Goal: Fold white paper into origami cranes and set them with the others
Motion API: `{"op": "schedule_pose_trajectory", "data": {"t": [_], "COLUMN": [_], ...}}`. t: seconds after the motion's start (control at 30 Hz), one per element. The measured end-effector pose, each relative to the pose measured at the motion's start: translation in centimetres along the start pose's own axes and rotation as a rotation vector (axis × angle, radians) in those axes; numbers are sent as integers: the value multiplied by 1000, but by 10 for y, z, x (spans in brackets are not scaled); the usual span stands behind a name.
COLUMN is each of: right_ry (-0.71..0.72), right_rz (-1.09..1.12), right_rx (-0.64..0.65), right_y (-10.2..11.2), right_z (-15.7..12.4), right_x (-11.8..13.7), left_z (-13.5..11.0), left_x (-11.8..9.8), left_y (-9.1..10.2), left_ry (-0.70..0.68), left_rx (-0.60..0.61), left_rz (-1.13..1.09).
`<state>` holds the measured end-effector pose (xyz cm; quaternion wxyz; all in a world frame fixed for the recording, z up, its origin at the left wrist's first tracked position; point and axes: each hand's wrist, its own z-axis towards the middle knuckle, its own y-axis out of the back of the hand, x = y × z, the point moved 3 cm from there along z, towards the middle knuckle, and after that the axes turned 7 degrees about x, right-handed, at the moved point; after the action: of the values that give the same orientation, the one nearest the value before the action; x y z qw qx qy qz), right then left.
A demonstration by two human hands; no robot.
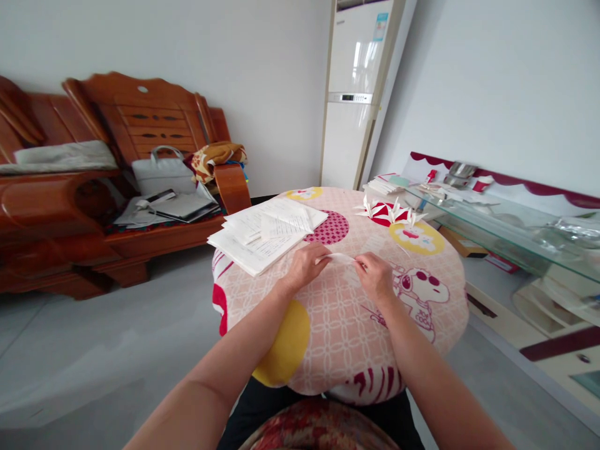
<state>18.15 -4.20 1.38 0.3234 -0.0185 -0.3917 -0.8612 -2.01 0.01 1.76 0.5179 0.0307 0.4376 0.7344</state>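
Observation:
A small folded white paper [341, 257] lies stretched between my two hands above the middle of the round table [328, 350], which wears a pink patterned cloth. My left hand [305, 265] pinches its left end, fingers closed. Its right end is pinched by my right hand [375, 275]. A loose stack of printed paper sheets [265, 232] lies just beyond my left hand. Several folded white paper cranes [392, 211] stand at the table's far right side.
A wooden sofa [94, 187] with a white handbag [162, 172], papers and a folded blanket stands to the left. A tall white air conditioner [356, 94] fills the far corner. A glass-topped low cabinet [506, 231] with small items runs along the right wall.

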Motion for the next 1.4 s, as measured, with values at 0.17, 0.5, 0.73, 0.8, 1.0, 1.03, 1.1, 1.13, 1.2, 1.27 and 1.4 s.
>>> {"op": "schedule_pose_trajectory", "data": {"t": [0.17,0.5,0.73,0.8,1.0,1.03,1.1,1.13,1.2,1.27,1.4], "right_ry": [177,214,278,284,219,196,120,73,-20,-86,-158], "right_rz": [-296,-326,-131,-102,26,60,149,197,280,321,324], "right_rx": [-3,418,484,474,423,415,404,406,419,433,456], "right_y": [6,-17,-15,-15,-18,-18,-18,-17,-17,-17,-21], "right_z": [-16,-31,-32,-33,-36,-36,-34,-33,-30,-26,-19], "right_x": [15,22,28,29,29,29,29,29,28,26,20], "left_z": [-10,-20,-36,-40,-42,-41,-39,-38,-36,-35,-33], "left_x": [-10,-9,-14,-15,-21,-21,-22,-21,-18,-13,-1], "left_y": [-4,-21,-12,-9,-4,-4,-3,-3,-4,-5,-6], "left_ry": [-223,-374,-273,-228,-182,-169,-123,-91,-15,72,210], "left_rx": [35,371,464,459,439,432,423,421,422,415,393], "left_rz": [281,514,333,248,57,35,-23,-61,-145,-214,-274]}}
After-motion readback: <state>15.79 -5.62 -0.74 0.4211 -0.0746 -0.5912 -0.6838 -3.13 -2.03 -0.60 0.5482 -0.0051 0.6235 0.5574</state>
